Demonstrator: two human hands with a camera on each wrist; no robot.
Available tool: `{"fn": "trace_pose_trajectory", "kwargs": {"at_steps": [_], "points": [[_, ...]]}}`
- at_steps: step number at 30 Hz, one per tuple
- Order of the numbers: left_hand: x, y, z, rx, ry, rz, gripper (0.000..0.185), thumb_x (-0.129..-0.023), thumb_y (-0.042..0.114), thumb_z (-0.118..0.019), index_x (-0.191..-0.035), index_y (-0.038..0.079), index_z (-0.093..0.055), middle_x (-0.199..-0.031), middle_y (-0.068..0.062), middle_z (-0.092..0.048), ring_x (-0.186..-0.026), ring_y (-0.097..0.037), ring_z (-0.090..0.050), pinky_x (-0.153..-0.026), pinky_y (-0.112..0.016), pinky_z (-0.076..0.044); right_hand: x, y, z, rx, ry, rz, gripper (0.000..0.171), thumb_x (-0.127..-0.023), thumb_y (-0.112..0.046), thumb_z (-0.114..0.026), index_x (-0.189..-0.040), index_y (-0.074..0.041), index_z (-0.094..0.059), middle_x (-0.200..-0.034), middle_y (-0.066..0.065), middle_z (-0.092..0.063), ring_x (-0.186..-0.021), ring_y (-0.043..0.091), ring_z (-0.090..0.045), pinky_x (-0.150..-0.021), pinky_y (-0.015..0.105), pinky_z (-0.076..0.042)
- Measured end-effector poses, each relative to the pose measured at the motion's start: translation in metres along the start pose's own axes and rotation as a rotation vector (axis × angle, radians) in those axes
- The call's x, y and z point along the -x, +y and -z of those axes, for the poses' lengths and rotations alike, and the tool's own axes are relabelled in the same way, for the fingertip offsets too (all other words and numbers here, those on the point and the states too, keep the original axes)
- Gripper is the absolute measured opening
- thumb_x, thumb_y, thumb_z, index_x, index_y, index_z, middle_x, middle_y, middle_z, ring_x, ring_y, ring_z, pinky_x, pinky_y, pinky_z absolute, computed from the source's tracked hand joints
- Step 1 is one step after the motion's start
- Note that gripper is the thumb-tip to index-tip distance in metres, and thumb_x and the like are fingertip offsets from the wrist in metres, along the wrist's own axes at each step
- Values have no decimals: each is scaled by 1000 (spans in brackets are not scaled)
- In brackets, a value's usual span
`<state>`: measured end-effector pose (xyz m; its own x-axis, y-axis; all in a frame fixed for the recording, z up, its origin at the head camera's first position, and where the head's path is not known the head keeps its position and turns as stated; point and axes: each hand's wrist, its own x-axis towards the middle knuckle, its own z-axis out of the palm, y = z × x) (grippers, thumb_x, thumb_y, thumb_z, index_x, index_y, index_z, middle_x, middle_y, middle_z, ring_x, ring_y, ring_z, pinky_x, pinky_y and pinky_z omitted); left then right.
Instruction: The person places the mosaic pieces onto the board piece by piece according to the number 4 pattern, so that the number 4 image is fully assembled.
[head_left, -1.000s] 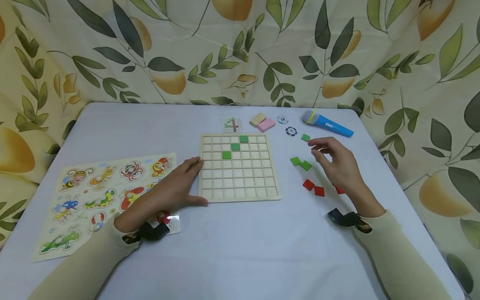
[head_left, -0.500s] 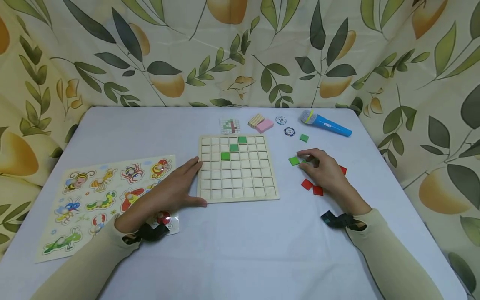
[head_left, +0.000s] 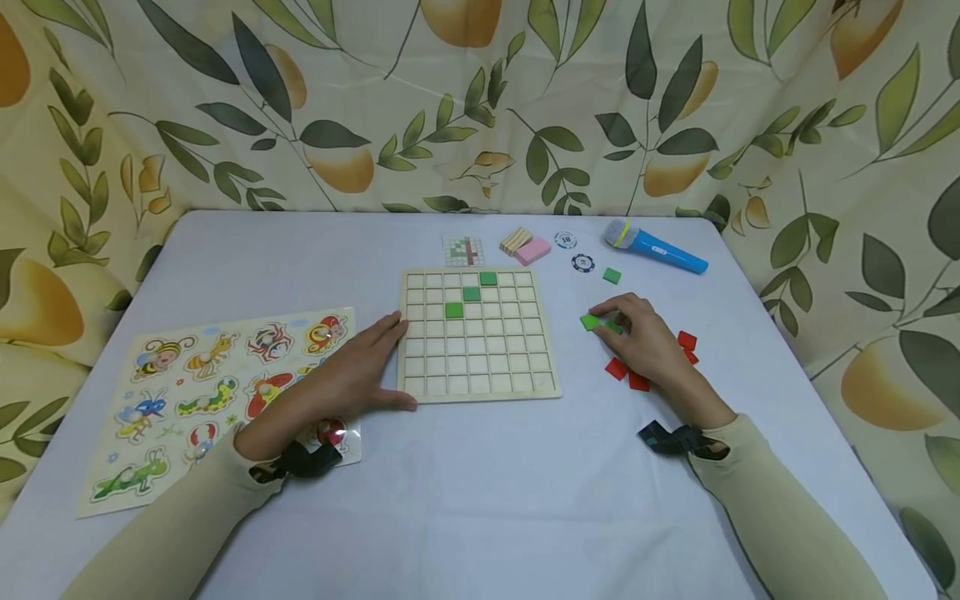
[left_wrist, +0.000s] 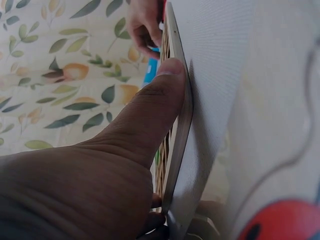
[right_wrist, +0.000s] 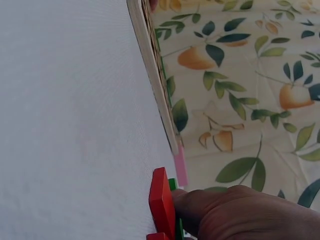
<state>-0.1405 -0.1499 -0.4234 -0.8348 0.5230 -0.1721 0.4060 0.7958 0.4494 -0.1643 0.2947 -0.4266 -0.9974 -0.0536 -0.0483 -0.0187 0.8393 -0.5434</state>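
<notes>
green tile [head_left: 590, 322] now pinched, right hand [head_left: 648, 342] lowered

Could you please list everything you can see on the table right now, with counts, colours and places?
grid board: one, pale wood, table centre
green tiles on board: three, in a diagonal near its far edge
loose green tiles: three visible, right of the board, two by the right fingertips
red tiles: about four visible, partly under the right hand
pattern card: one, white with coloured squares, beyond the board
blocks: two, pink and striped tan, beside the card
chips: two, dark blue and white
toy microphone: one, blue, far right
insect puzzle: one, multicoloured, left side
table: one, pale lilac cloth
left hand: resting flat against the board's left edge
right hand: pinching a green tile
</notes>
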Motion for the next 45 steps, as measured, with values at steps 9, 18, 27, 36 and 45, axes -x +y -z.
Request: {"fn": "trace_pose_trajectory", "kwargs": {"at_steps": [9,18,27,36,45], "points": [[2,-2,-2,13,1,9,127,-80,60,-89,-170,3,-21,-181,-16,-11,-166,-41,-20,-131,-57,-32,0,-8,1,36,-35,-41,37,-100,-23,-75,-134,-11,-65,-135,18,-56,-119,35,-51,-96,47,-52],[1,-1,0,-4,-1,-2,126,-81,60,-88,-170,3,-20,-181,-16,-11,-167,-40,-19,-132,-56,-32,9,-31,8,52,-15,58,30,-99,-25,-78,-126,-15,-71,-123,14,-63,-106,31,-53,-80,37,-46],[1,-1,-1,-4,-7,5,127,-80,62,-88,-170,3,-19,-181,-16,-10,-167,-40,-20,-132,-56,-32,0,-111,-10,72,-46,474,19,-93,-14,-84,-111,-10,-76,-114,8,-72,-111,24,-64,-92,43,-60],[2,-2,-1,2,11,-9,126,-81,62,-87,-170,3,-21,-181,-16,-13,-166,-40,-22,-131,-56,-33,-29,-166,-49,107,-159,661,9,-97,-15,-80,-103,-10,-75,-110,6,-71,-105,24,-65,-89,38,-59],[1,-2,1,-18,7,-14,125,-81,63,-86,-170,3,-21,-181,-16,-13,-167,-39,-21,-131,-55,-33,-48,-184,-76,146,-261,667,9,-100,-18,-76,-98,-11,-71,-104,5,-67,-100,21,-60,-89,36,-55]]}}
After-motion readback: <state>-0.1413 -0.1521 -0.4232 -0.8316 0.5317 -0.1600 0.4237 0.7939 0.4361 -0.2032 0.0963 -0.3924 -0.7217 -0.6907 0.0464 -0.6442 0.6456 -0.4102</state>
